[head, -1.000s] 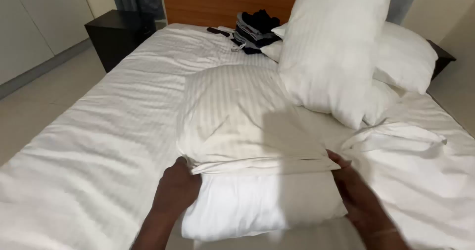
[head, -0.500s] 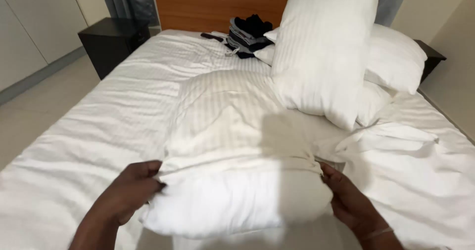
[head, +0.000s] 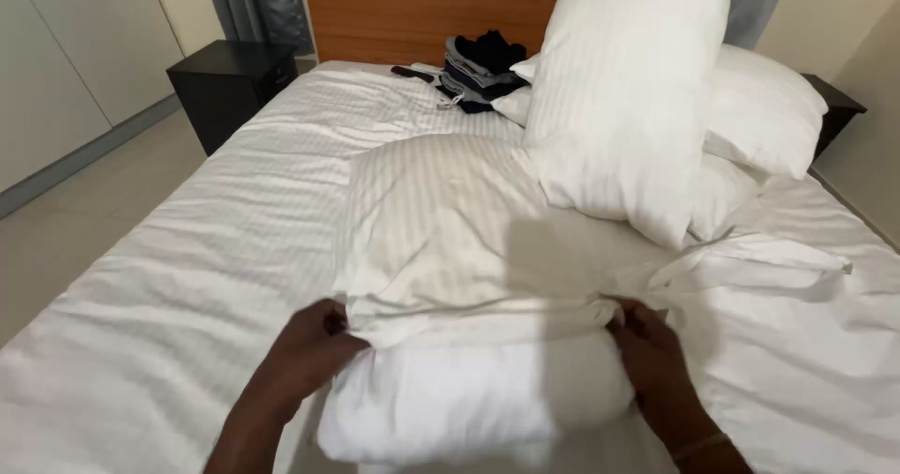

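Note:
A white pillow (head: 473,404) lies on the bed in front of me, half inside a white striped pillowcase (head: 441,230). My left hand (head: 305,347) pinches the open edge of the pillowcase at the pillow's left side. My right hand (head: 652,357) grips the same edge on the right side. The bare end of the pillow sticks out toward me between both hands. The far end of the pillowcase lies puffed up across the middle of the bed.
Several white pillows (head: 623,90) lean at the wooden headboard (head: 422,10) on the right. A stack of folded dark clothes (head: 478,71) sits near the headboard. A black nightstand (head: 225,85) stands left of the bed (head: 169,277); another dark nightstand (head: 834,108) is at the right.
My left hand has shifted along the pillowcase edge at the pillow's left corner. The pillowcase edge sits slightly further over the pillow. My view has tilted a little.

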